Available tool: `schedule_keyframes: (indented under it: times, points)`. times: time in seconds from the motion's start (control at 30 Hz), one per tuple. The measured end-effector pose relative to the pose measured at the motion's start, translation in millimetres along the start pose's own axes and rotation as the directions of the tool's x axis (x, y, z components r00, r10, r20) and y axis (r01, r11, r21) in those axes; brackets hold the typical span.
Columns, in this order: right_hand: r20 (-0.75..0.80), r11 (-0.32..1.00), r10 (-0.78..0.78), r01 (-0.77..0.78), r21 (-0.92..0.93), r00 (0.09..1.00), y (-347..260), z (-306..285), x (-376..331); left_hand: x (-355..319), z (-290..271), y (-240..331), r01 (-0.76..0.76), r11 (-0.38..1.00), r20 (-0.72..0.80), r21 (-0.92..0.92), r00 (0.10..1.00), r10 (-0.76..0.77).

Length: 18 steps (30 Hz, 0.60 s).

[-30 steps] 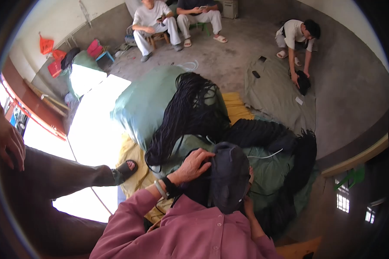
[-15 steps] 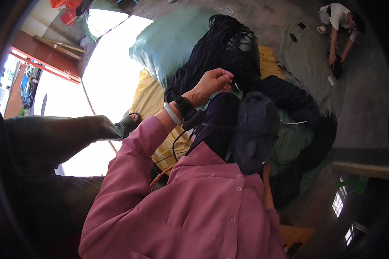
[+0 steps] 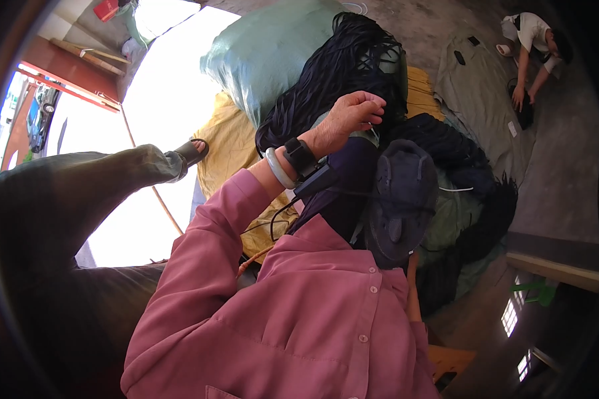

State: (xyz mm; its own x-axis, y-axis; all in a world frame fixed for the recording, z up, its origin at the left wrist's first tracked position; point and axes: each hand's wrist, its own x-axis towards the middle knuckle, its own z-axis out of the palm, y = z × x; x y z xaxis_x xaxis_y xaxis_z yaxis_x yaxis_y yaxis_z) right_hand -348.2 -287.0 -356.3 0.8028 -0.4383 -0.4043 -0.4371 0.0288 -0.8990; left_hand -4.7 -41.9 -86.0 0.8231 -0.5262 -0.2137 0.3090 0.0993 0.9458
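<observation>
A dark grey shoe [image 3: 400,199] lies over my lap at the middle of the view. Just left of its far end is my left hand [image 3: 354,120], raised with the fingers curled and pressed together. Whatever may be between those fingertips is too small to make out. Behind this hand spreads a heap of black laces [image 3: 339,66], with a small white tip close below the fingers. My right forearm [image 3: 413,286] runs up to the near end of the shoe, and the shoe hides the right hand and its fingers.
A big pale green sack [image 3: 259,60] stands beyond the laces on yellow sheeting [image 3: 223,139]. More black laces [image 3: 446,146] lie right of the shoe. A co-worker [image 3: 536,46] bends over a dark item at the far right. Another person's leg [image 3: 86,176] stretches in from the left.
My left hand has moved right, toward the shoe, its fingers still curled. The shoe appears slightly farther right. The co-worker also appears shifted to the right in the view.
</observation>
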Motion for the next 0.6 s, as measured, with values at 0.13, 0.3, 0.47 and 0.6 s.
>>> schedule_keyframes:
  times: [0.13, 0.3, 0.47, 0.6]
  points:
    - [0.009, 1.0, -0.02, 0.02, 0.018, 1.0, 2.3, 1.2, -0.2, -0.3, 3.3, -1.0, -0.127, 0.982, -0.006, 0.14, 0.992, 0.129]
    - [0.006, 0.999, -0.039, 0.039, 0.035, 0.999, 20.3, -3.7, 6.8, -3.5, 14.1, 7.3, -0.264, 0.828, 0.015, 0.495, 0.955, 0.296]
    - [0.034, 0.997, -0.074, 0.074, -0.022, 0.997, 32.9, -9.5, 9.6, -5.8, 16.8, 11.6, -0.314, 0.775, 0.029, 0.549, 0.933, 0.358]
    - [0.055, 0.992, -0.103, 0.106, -0.066, 0.993, 40.2, -13.5, 9.6, 1.1, 14.4, 12.3, -0.217, 0.943, -0.031, 0.251, 0.972, 0.232]
